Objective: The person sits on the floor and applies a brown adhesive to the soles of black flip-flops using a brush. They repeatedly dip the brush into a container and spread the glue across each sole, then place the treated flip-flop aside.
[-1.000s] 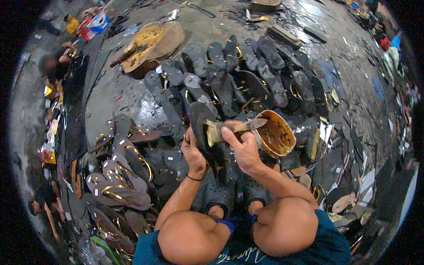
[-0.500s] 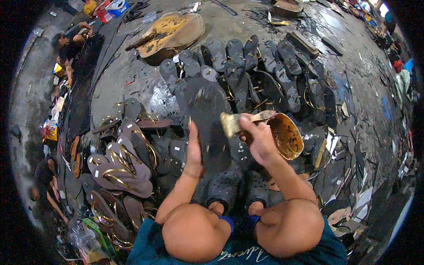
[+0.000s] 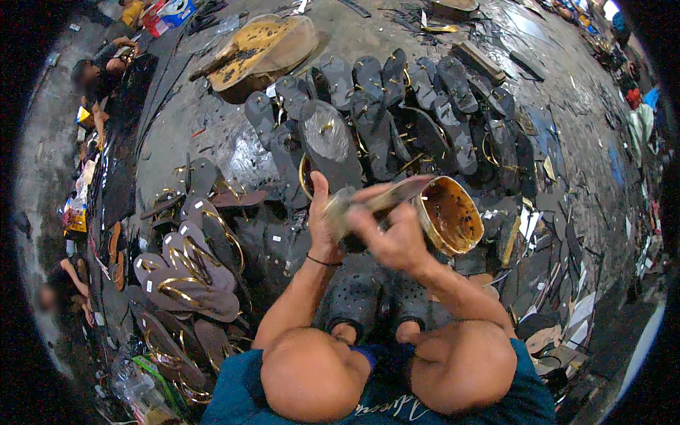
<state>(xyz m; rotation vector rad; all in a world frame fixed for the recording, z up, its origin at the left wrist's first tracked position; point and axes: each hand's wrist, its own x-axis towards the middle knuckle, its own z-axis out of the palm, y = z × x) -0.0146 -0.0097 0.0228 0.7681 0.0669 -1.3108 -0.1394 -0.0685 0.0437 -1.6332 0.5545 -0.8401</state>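
Note:
My left hand (image 3: 324,228) grips a dark flip-flop (image 3: 346,164) with its underside turned up. A shiny wet patch covers the flip-flop's far end, and a gold strap shows at its left edge. In my right hand (image 3: 395,239) is a brush (image 3: 405,191) with a flat handle. Motion blurs its bristles, which are over the flip-flop's near part, close to my left fingers; exact contact cannot be made out. Just right of my right hand stands a tub (image 3: 453,218) with brown, sticky-looking residue on its wall and rim.
Several dark flip-flops (image 3: 453,134) lie in rows beyond my hands. Brown flip-flops with gold straps (image 3: 195,283) are piled at left. A large yellowish, stained container (image 3: 265,49) lies farther off. Scraps (image 3: 577,319) litter the right side. Another person (image 3: 99,78) sits at far left.
The brush has moved left, from beside the flip-flop to over its near part. My right hand has come close to my left. The flip-flop's wet far end now shows clearly.

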